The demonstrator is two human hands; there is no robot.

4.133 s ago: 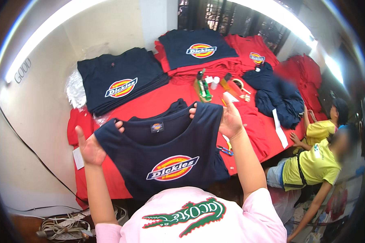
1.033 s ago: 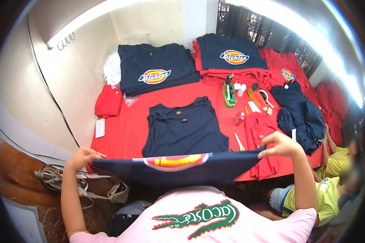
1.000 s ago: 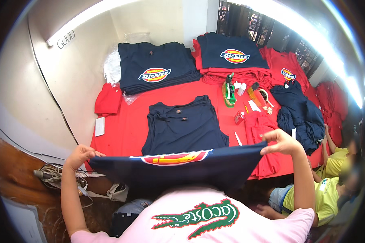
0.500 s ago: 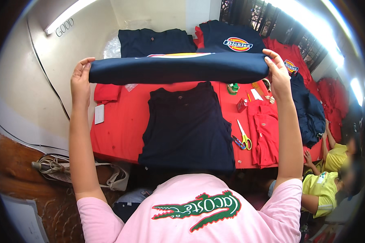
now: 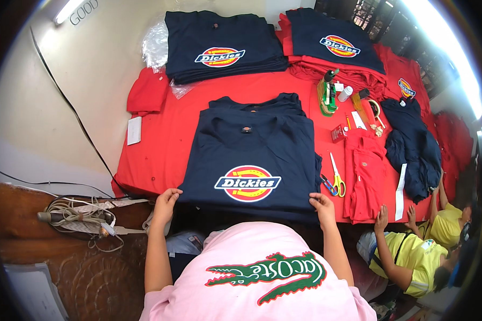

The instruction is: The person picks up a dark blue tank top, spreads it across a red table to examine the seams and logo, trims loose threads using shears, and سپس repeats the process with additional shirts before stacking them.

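A navy blue T-shirt (image 5: 251, 150) with a red, yellow and blue chest print lies flat before me at the near edge of the table. A second dark shirt (image 5: 294, 101) shows from under it at the far side. My left hand (image 5: 165, 206) is closed on the shirt's near left corner, thumb and fingertips pinching the edge. At the near right corner my right hand (image 5: 324, 208) pinches the cloth in the same way. Between my hands the shirt's near edge runs fairly straight along the table's edge.
Stacked navy shirts (image 5: 225, 43) and a navy-and-red pile (image 5: 337, 51) stand at the back. Yellow-handled scissors (image 5: 338, 186), a green tape dispenser (image 5: 326, 96) and folded red garments (image 5: 363, 176) lie on the right. Co-workers in yellow shirts (image 5: 420, 262) sit at lower right; bundled cords (image 5: 77, 214) lie lower left.
Both hands have come down and toward me, lowering the folded navy T-shirt from above the table onto the dark shirt. Its chest print now faces up. The camera view has shifted slightly.
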